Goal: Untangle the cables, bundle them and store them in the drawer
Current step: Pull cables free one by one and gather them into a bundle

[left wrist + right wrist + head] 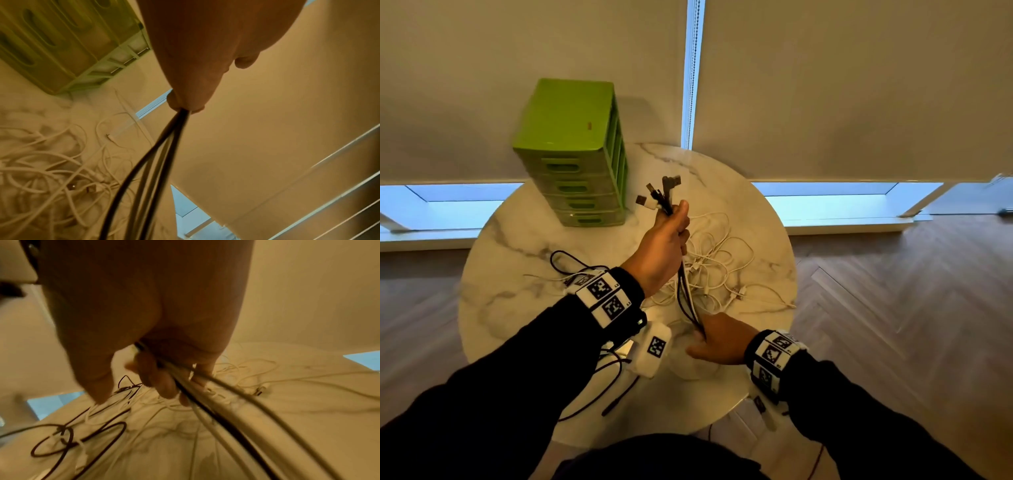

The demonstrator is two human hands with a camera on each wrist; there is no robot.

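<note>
My left hand (669, 236) is raised above the round marble table (524, 291) and grips a bunch of black and white cables (686, 298) just below their USB plugs (659, 193), which stick up out of the fist. The bunch hangs down to my right hand (717, 339), whose fingers (164, 386) curl round the same cables (216, 410) low over the table. In the left wrist view the dark cables (156, 155) leave the fist (185, 104) downward. A tangle of white cables (719, 263) lies on the table behind both hands.
A green drawer unit (575, 154) with several shut drawers stands at the table's back left. Loose black cable loops (571, 260) lie at the left, and more black cable (616, 387) hangs off the near edge. Roller blinds and wooden floor surround the table.
</note>
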